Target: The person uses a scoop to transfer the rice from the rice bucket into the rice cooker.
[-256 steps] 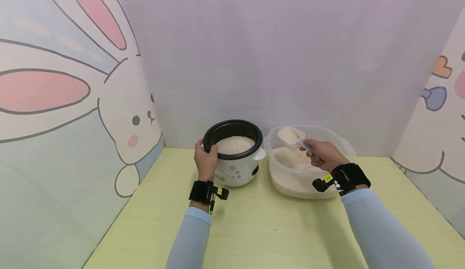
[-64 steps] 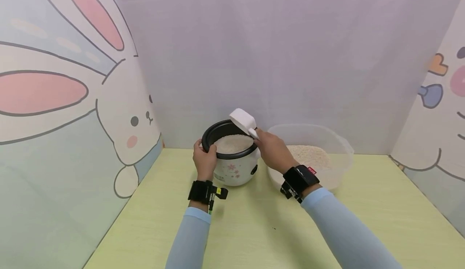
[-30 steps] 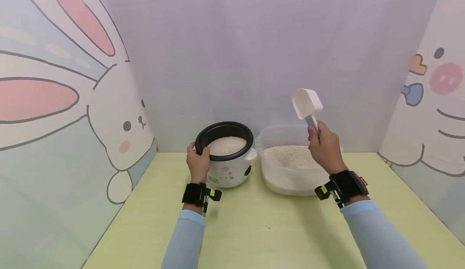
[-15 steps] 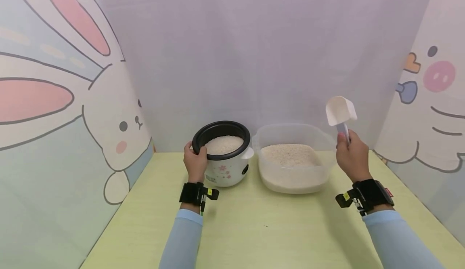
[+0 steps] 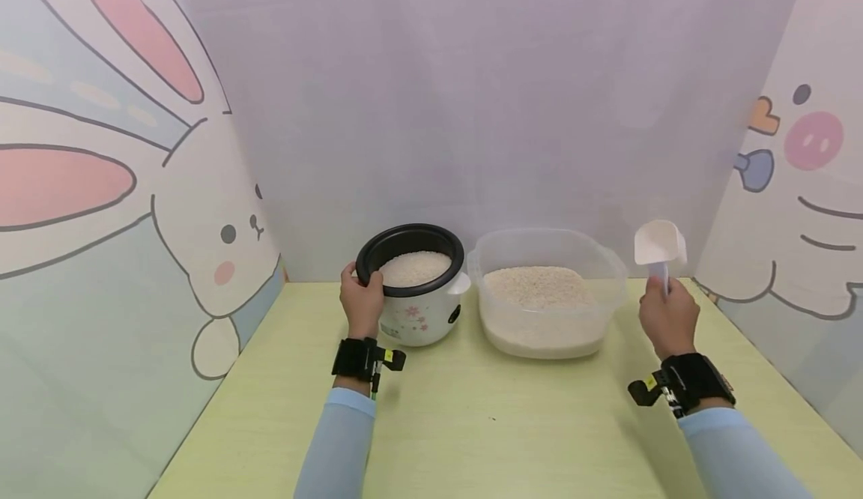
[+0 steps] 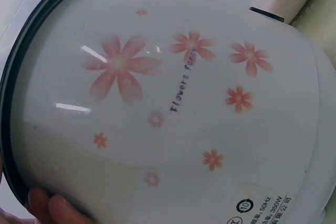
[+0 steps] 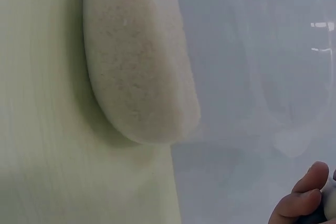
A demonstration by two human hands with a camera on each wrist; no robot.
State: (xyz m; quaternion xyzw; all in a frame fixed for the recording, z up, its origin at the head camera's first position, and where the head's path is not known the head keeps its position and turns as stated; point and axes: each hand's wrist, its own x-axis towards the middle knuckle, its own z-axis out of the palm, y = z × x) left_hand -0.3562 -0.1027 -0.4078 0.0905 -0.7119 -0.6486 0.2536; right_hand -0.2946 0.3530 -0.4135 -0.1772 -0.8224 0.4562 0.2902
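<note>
My left hand (image 5: 362,304) grips the black rim of a white rice cooker (image 5: 431,321) with pink flowers on its side, thumb at the near edge. White rice (image 5: 414,269) is heaped inside the cooker's dark pot. In the left wrist view, fingertips (image 6: 65,211) show against the cooker's lower left side. My right hand (image 5: 669,319) holds a white scoop (image 5: 659,243) by its handle, bowl upward and no rice visible in it, to the right of a clear plastic tub (image 5: 539,348). Rice (image 5: 539,285) fills the lower part of that tub.
The tub stands just right of the cooker on the pale green table (image 5: 445,439). A pale curtain (image 5: 499,124) hangs behind both. Side panels with a cartoon rabbit (image 5: 222,229) and a pink-cheeked figure (image 5: 809,207) bound the table.
The right hand brought a scoopful of rice from above the tub, tipped it over the cooker, then carried the scoop right past the tub and lowered it. The left hand stayed on the rim.
</note>
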